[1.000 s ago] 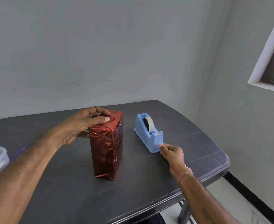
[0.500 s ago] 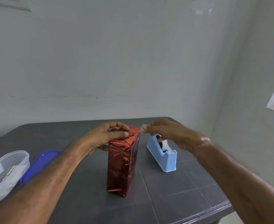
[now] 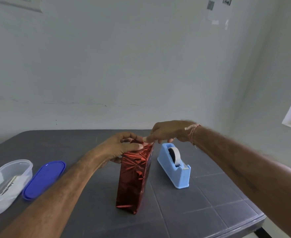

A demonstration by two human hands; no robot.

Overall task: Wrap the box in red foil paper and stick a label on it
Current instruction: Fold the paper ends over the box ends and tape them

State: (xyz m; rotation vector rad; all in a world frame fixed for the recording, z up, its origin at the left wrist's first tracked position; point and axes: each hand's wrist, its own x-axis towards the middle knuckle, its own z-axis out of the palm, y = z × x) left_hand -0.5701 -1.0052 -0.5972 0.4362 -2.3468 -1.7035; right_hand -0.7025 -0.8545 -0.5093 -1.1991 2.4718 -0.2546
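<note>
The box point(image 3: 134, 179), wrapped in crinkled red foil paper, stands upright in the middle of the dark table point(image 3: 201, 208). My left hand point(image 3: 122, 146) grips its top end, thumb on the near face and fingers curled over the folded foil. My right hand point(image 3: 167, 133) reaches in from the right and meets the top right edge of the box, its fingertips pinching what looks like a small pale piece of tape against the foil. The folded top itself is mostly hidden by both hands. A light blue tape dispenser point(image 3: 175, 167) with a roll sits just right of the box.
At the left edge lies a clear oval plastic container point(image 3: 5, 184) with something pale inside, and its blue lid point(image 3: 43, 179) lies beside it. The table's front right corner point(image 3: 259, 219) is close. A grey wall stands behind the table.
My right hand left the front of the tape dispenser, rose and came across to the box top. My left hand stayed on the box. The camera tilted up and turned left.
</note>
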